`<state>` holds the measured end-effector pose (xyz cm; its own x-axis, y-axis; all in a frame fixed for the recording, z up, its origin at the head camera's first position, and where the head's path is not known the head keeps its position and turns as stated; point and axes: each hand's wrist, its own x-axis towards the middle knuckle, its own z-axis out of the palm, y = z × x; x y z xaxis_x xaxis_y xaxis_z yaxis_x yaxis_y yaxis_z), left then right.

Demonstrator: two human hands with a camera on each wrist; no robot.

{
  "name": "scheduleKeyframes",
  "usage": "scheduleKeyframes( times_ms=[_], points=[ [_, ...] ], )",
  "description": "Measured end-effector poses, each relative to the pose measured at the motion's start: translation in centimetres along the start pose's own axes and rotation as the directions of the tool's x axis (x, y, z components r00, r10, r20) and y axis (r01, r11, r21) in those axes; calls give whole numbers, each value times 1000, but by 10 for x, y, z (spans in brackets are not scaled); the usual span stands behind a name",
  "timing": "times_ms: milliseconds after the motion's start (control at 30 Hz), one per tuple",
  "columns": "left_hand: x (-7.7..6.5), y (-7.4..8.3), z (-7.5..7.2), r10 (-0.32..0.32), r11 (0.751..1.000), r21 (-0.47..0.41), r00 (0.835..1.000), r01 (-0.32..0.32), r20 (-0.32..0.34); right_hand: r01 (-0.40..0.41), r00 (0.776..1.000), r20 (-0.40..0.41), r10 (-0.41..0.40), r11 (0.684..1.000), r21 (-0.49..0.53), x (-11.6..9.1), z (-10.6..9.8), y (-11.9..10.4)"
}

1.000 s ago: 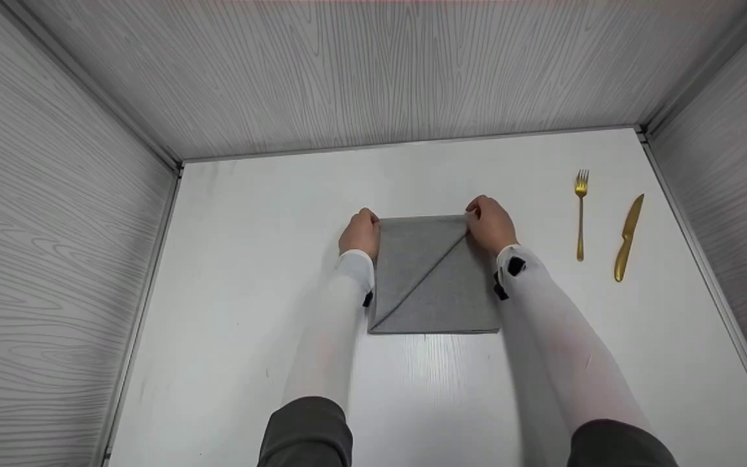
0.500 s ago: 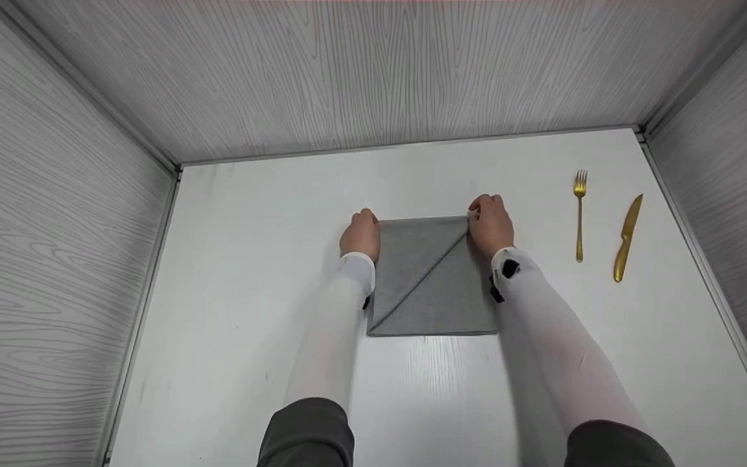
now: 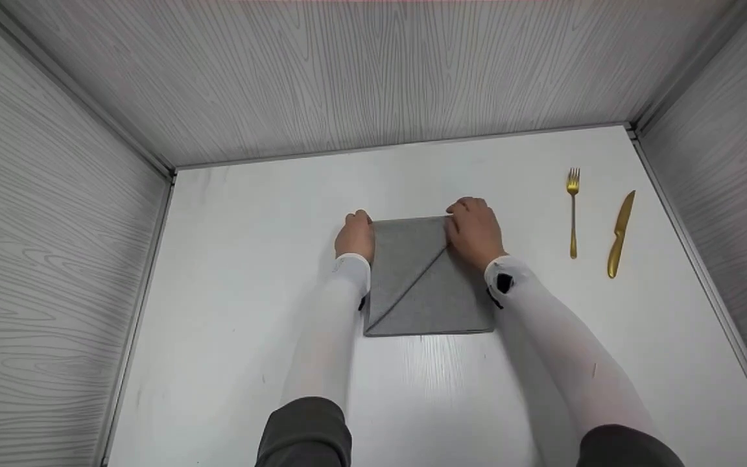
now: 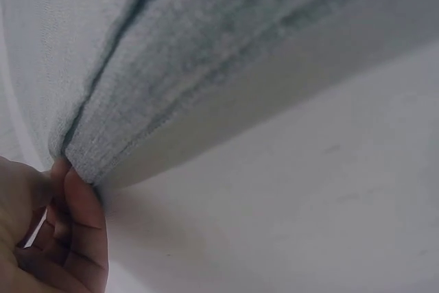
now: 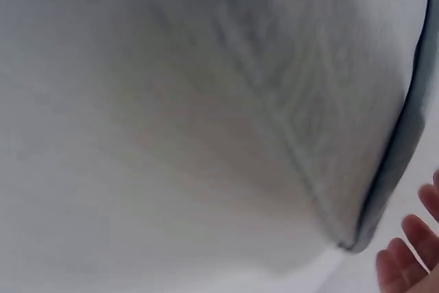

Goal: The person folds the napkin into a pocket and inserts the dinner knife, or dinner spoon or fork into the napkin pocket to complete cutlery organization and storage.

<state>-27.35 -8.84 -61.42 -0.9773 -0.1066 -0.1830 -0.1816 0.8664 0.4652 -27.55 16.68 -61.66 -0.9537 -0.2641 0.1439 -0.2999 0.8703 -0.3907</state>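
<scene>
- Nearest, dark outer sleeves (image 3: 305,431) cover the forearms, with white sleeves (image 3: 328,331) running on to the wrists.
- A folded grey cloth (image 3: 406,279) lies between the forearms, on the middle of the white bench (image 3: 244,272); a diagonal fold edge climbs from its near left corner towards the far right one.
- At the cloth's far left corner, the left hand (image 3: 355,238) pinches the layers between thumb and fingers.
- At the far right corner, the right hand (image 3: 475,230) has its fingers apart and relaxed, right beside the cloth; whether they touch it, I cannot tell.
- Well to the right lies a gold knife (image 3: 620,233), blade pointing away.
- Just left of the knife, a gold fork (image 3: 572,211), tines away.
- Behind the bench stands a grey wood-grained wall (image 3: 380,71).
</scene>
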Motion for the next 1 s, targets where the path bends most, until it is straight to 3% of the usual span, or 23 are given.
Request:
scheduleKeyframes(
  times_ms=[100,233,567,667,733,767,800,833,933,967,1000],
  points=[
    [2,-1,0,-3,1000,-9,1000,3,-4,111,983,157,-95,989,-95,-7,5,-11],
    [3,-1,2,-2,1000,-14,1000,2,1,129,943,323,-79,982,-135,-16,13,-17],
    [1,-3,-3,-4,1000,-27,1000,4,30,123,913,404,-52,981,-152,-17,23,-12],
    [-4,-5,-8,71,997,8,997,-71,28,125,912,407,-52,980,-155,-16,26,-12],
    [-11,-7,-9,182,978,102,983,-184,30,126,913,405,-51,979,-160,-16,27,-11],
    [-18,-9,-10,252,951,170,966,-257,51,126,913,405,-50,979,-163,-16,27,-11],
    [-25,-11,-9,330,909,244,941,-339,80,128,913,405,-52,978,-165,-16,27,-11],
    [-33,-13,-8,407,849,315,905,-424,122,132,912,406,-53,977,-168,-16,27,-11],
    [-61,-21,-3,582,639,412,758,-650,294,136,910,412,-47,972,-190,-17,26,-12],
    [-70,-24,-1,612,585,407,711,-702,347,137,909,415,-45,971,-195,-17,26,-12],
    [-79,-27,2,629,545,398,674,-738,387,137,907,418,-44,971,-194,-17,26,-13]
  ],
)
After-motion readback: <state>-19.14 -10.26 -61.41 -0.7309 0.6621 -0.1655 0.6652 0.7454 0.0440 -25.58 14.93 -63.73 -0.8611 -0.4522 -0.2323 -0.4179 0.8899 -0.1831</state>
